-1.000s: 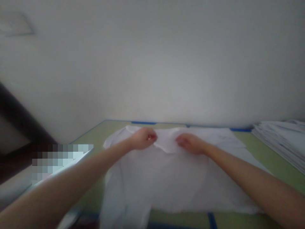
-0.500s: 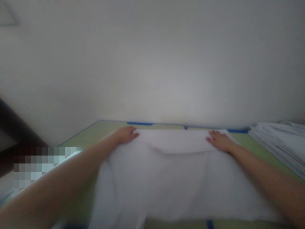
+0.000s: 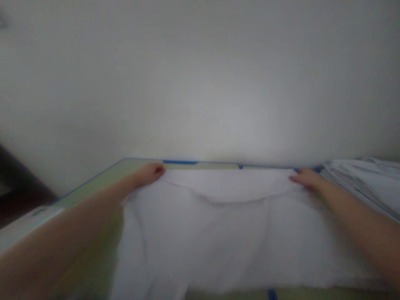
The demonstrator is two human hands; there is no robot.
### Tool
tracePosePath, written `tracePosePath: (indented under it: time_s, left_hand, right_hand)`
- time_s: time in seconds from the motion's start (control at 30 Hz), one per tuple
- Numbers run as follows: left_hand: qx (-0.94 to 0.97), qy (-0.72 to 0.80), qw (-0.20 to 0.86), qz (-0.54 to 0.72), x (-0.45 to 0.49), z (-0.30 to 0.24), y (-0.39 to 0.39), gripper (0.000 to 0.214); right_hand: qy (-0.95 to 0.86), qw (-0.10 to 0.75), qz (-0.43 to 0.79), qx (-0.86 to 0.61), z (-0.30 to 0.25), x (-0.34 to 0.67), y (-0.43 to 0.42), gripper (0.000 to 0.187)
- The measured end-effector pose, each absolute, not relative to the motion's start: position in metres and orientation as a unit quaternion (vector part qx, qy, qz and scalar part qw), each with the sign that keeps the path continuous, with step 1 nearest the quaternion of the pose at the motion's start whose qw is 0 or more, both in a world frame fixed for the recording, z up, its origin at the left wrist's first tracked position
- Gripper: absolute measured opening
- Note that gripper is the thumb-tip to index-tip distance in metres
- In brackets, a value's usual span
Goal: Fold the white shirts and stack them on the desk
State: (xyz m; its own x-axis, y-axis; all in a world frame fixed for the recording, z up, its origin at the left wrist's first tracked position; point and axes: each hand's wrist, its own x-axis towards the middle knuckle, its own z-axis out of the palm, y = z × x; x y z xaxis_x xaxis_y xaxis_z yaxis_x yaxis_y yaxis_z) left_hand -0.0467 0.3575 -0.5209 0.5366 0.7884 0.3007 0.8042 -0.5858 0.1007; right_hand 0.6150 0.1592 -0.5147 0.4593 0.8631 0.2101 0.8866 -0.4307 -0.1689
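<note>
A white cloth [image 3: 218, 233] lies spread over a green table top [image 3: 103, 177], with a folded-over band along its far edge. At the band's far left corner my left hand [image 3: 153, 172] has its fingers curled closed on the fabric. My right hand [image 3: 306, 177] pinches the same edge at the far right corner. Between the two hands the edge runs nearly straight. Soft creases cross the near part of the cloth, and blur hides its finer details.
A stack of folded white cloths [image 3: 365, 179] lies on the table to the right. Blue strips [image 3: 179, 162] mark the table's far edge, close against a pale wall [image 3: 218, 83]. A dark brown object [image 3: 18, 179] stands at the left.
My hands have gone from lying flat on the cloth to gripping its far corners. They have moved outward, farther apart.
</note>
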Motion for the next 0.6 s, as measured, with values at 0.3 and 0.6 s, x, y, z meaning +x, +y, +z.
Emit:
tracePosePath:
  time_s: [0.3, 0.6]
  left_hand:
    - [-0.89, -0.432, 0.014, -0.144, -0.046, -0.523, 0.377, 0.03]
    - [-0.884, -0.447, 0.005, -0.133, -0.052, -0.526, 0.39, 0.029]
  right_hand:
    - [-0.492, 0.111, -0.039, -0.862, -0.482, 0.611, 0.139, 0.027]
    - [-0.488, 0.126, -0.138, -0.853, -0.471, 0.611, 0.13, 0.031]
